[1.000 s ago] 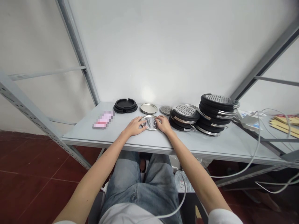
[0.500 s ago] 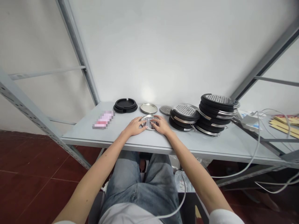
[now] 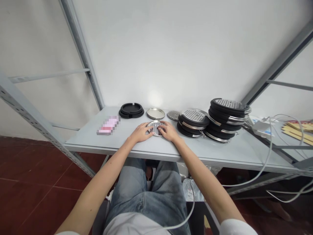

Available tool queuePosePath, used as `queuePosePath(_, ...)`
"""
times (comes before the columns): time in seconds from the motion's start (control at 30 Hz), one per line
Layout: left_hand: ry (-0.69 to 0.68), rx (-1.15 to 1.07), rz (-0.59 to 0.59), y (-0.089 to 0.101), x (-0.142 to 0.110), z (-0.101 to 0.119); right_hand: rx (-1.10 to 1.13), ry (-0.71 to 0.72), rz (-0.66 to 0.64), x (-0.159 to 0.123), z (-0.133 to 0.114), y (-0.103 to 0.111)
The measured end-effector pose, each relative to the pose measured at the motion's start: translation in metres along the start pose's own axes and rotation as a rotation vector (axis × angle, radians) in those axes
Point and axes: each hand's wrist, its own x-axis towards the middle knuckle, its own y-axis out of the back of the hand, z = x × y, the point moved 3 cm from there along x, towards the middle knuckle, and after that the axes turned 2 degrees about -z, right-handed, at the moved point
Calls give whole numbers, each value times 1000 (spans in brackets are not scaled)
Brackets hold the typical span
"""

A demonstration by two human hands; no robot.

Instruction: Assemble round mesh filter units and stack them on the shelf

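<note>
A round, silvery metal disc (image 3: 156,126) lies flat on the pale grey counter (image 3: 117,138), face up and near its front edge. Its face is pierced all over with small dark holes, and a smooth, shiny rim (image 3: 157,135) runs around it (the far and near arcs show best). The fingers of the left hand (image 3: 141,133) and the right hand (image 3: 170,131) rest over its two sides, hiding parts of the face and rim there.

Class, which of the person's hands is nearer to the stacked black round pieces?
Left. The left hand is in front of the stacked black round pieces, slightly to their right; the right hand is farther right, on the other side of the perforated disc.
</note>
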Motion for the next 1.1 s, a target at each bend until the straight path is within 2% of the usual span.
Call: queuePosePath(1.1,28,1,-31,0,0,1,-32,15,11,1,3,-1)
